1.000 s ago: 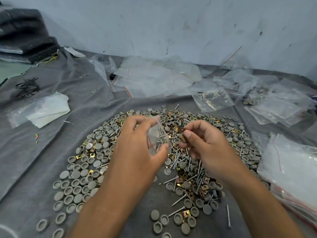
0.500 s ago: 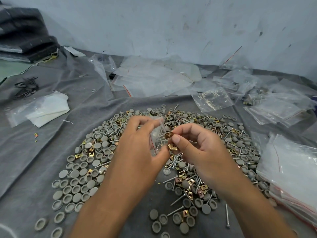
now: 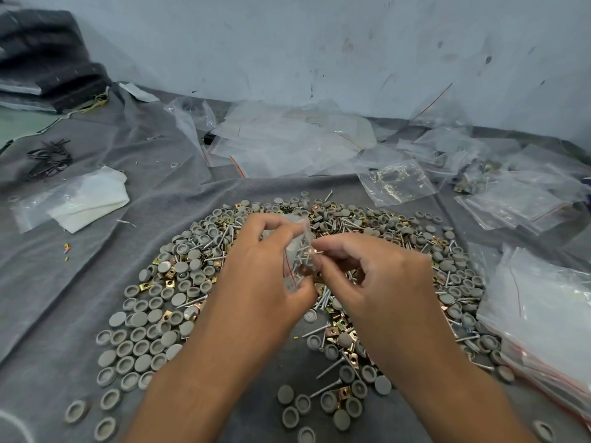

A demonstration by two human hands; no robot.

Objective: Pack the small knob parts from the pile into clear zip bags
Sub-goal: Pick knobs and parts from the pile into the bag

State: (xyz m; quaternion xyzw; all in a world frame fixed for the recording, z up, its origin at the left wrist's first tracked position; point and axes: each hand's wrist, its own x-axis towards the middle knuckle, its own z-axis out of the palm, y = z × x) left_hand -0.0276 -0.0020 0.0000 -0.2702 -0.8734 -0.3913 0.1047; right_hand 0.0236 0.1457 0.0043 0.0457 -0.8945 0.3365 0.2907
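while the left hand [image 3: 265, 276] pinches a small clear zip bag [image 3: 299, 251] upright at mid-frame, the right hand [image 3: 367, 276] pinches a small metal part [image 3: 315, 251] at the bag's mouth, above the pile [image 3: 192, 282] of grey caps, screws and brass clips on the grey cloth [image 3: 80, 282]. best practice, judged: keep the mouth spread wide and release the part only once it is past the lip.

Both forearms reach fwd, hands meet at centre. Left hand [image 3: 262, 276]: fingers curled, thumb & fingertips pinching a small clear zip bag [image 3: 299, 251]. Right hand [image 3: 377, 282]: curled, thumb & forefinger pinching at bag's mouth.
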